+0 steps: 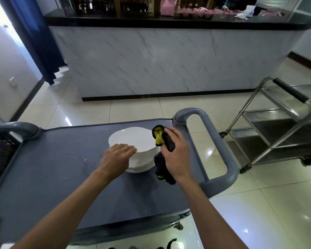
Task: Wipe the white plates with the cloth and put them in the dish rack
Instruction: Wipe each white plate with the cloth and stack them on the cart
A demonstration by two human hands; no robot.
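The white plates [133,141] stand in a stack on the grey cart [52,168], toward its right end and a little at 1 o'clock from the middle of the top. The top plate sits tilted on the ones under it, with its near edge low. The left hand [115,157] lies on this near edge, at 7 o'clock of the stack; its fingers are nearly straight and rest flat on the rim, they do not close around it. The right hand [176,155] is at 3 o'clock of the stack, just beside it. It grips the cloth [161,139], which is black with yellow: the fingers are curled around the bunched cloth, one end sticks up past the fingertips against the far right rim of the stack, and the other end hangs down under the wrist onto the cart top.

At 9 o'clock on the cart, well apart from the plates, a dark basket [0,153] with a mesh wall stands at the left end; I cannot tell what is in it. Between basket and plates some wet marks [84,162] shine on the top. The grey handle [214,141] closes the cart at the right. At 3 o'clock, on the tiled floor [115,110], there is a metal trolley [276,126] with shelves. At 12 o'clock stands a long counter [169,60] with a marble-like front and a black top.
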